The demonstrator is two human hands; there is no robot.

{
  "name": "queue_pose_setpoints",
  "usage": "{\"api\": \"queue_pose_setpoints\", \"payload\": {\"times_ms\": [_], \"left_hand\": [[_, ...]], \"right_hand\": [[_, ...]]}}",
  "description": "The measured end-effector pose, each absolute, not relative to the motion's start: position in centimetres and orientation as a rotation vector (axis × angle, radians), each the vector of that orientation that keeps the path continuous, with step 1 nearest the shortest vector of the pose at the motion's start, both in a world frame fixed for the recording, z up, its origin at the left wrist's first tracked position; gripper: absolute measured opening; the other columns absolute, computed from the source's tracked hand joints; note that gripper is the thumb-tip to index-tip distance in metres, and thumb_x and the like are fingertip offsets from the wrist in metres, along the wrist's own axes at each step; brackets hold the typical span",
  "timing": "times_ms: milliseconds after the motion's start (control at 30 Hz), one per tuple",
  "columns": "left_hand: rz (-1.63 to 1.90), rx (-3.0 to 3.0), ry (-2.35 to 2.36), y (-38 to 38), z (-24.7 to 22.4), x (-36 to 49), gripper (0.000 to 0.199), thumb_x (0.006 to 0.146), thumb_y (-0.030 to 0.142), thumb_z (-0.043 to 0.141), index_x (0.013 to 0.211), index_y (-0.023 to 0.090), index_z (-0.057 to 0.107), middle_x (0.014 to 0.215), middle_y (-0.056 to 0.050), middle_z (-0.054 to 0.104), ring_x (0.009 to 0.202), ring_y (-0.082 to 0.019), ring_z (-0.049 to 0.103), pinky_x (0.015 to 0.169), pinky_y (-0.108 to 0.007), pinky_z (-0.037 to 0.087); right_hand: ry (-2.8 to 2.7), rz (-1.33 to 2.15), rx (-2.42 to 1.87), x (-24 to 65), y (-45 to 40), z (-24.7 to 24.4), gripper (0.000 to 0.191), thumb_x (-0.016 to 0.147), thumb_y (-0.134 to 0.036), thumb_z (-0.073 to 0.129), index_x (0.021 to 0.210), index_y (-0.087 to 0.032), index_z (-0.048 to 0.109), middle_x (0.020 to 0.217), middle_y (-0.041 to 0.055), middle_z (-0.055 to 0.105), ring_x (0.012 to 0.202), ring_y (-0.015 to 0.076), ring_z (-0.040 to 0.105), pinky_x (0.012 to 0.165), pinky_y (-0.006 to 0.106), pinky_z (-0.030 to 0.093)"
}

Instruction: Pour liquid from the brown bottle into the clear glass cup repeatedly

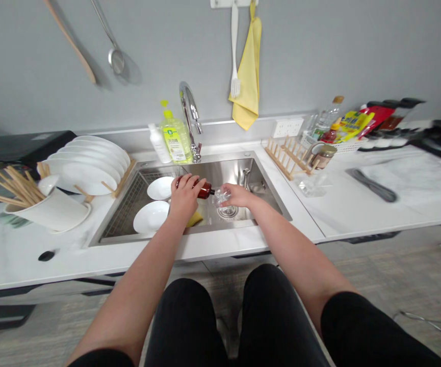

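Note:
My left hand point(185, 196) is over the steel sink point(224, 173), shut around a brown glass bottle point(204, 190) lying on its side. My right hand point(238, 195) grips a transparent glass or plastic object point(222, 197), and the bottle's dark neck touches it. Below them are the sink drain point(228, 212) and a yellow sponge point(195, 219), partly hidden by my left hand. Two white dishes point(150, 216) point(161, 187) lie in the sink to the left, near a wire rack point(128, 204).
A chrome faucet point(189, 112) stands behind the sink beside a green dish soap bottle point(176, 137). White plates point(90, 163) lean in a rack at left, by a white chopstick holder point(48, 209). A wooden dish rack point(287, 158) and a glass jar point(324, 155) stand at right.

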State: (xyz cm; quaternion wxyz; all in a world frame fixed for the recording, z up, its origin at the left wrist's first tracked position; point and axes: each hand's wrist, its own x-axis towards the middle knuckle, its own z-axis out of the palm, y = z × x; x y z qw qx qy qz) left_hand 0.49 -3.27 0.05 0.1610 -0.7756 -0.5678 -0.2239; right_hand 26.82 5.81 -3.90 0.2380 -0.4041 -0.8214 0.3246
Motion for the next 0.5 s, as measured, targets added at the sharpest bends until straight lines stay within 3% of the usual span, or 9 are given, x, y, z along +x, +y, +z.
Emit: {"api": "queue_pose_setpoints", "payload": {"times_ms": [500], "left_hand": [[-0.661,-2.205,-1.564,-3.05,-0.31,0.27,0.067,0.095,0.006,0.053,0.155,0.030,0.071,0.159,-0.012,0.070,0.156,-0.037,0.052,0.136,-0.065,0.028]], "right_hand": [[-2.243,0.895,-1.131,26.72,5.60,-3.61,0.063,0.067,-0.034,0.106,0.120,-0.022,0.075,0.121,0.0061,0.082,0.107,0.0256,0.077,0.099,0.034,0.057]]}}
